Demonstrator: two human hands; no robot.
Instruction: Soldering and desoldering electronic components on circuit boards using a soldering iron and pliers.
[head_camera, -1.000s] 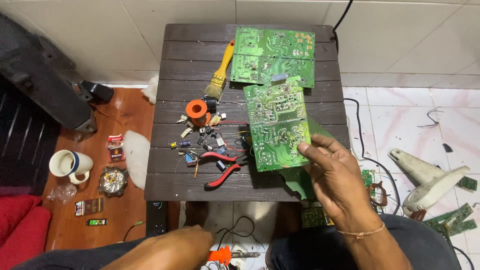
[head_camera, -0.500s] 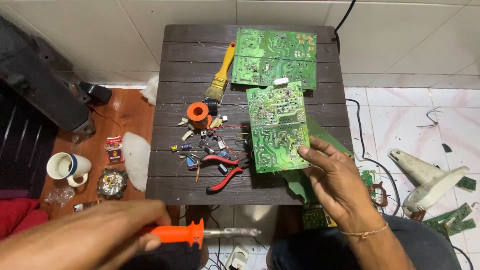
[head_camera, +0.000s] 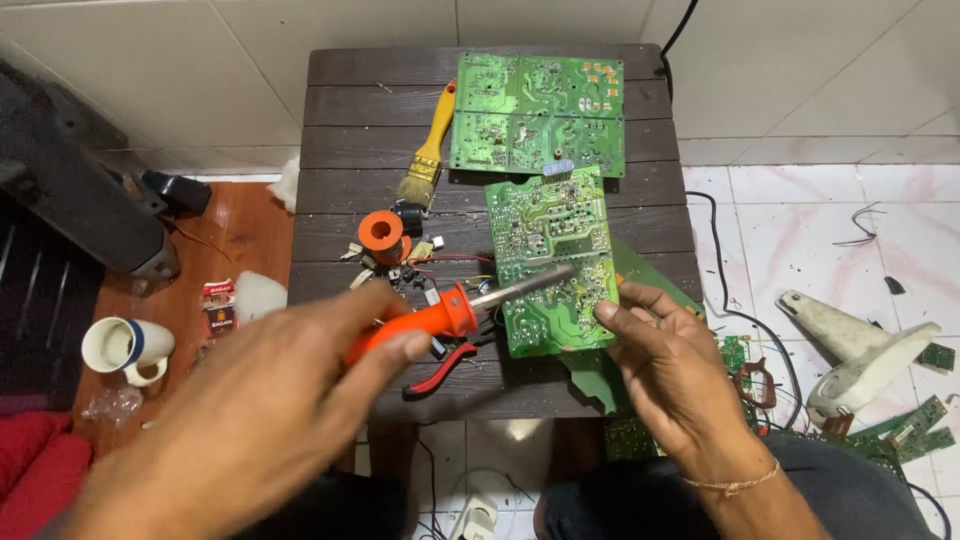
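Head view: left hand (head_camera: 250, 410) clamped around orange-handled soldering iron (head_camera: 440, 318), metal tip over green printed circuit board (head_camera: 552, 258) on dark slatted wooden table (head_camera: 340, 120). Right hand (head_camera: 670, 370) pinching board's lower right edge. Red-handled pliers (head_camera: 440, 368) beneath iron.

Your table count, by kind.
You have three green circuit boards (head_camera: 551, 262) on the table, one soldering iron (head_camera: 440, 318), one yellow brush (head_camera: 428, 150), one orange solder spool (head_camera: 381, 233), one pair of red-handled pliers (head_camera: 440, 369).
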